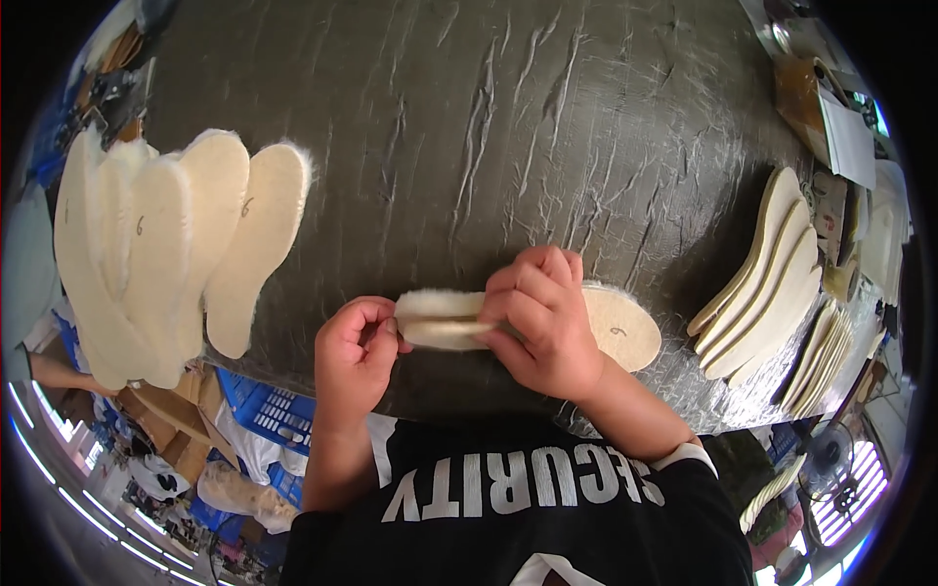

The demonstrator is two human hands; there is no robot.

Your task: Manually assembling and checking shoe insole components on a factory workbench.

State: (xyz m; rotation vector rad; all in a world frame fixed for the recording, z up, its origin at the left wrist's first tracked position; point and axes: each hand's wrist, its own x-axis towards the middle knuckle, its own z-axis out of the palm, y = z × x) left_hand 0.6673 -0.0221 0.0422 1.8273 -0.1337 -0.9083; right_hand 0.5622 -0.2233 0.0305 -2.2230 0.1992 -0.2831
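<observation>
Near the table's front edge, my left hand [357, 356] pinches one end of a cream fleece insole [440, 305] between thumb and fingers. My right hand [545, 322] is closed on the same insole from above, further along. The held piece is seen edge-on, with white fluff on its far side and a dark line between two pale layers. Motion blurs it, so I cannot tell whether it is one folded insole or two. Another rounded insole end [625, 327], with a pen mark, shows flat to the right of my right hand; its left part is hidden.
Several overlapping insoles [220, 186] lie at the left of the dark, wrinkled table cover [430, 127]. Fanned insoles [767, 283] and a tighter row [816, 361] lie at the right. A cardboard box [801, 103] stands far right. Blue crates [264, 410] are below the table's left edge.
</observation>
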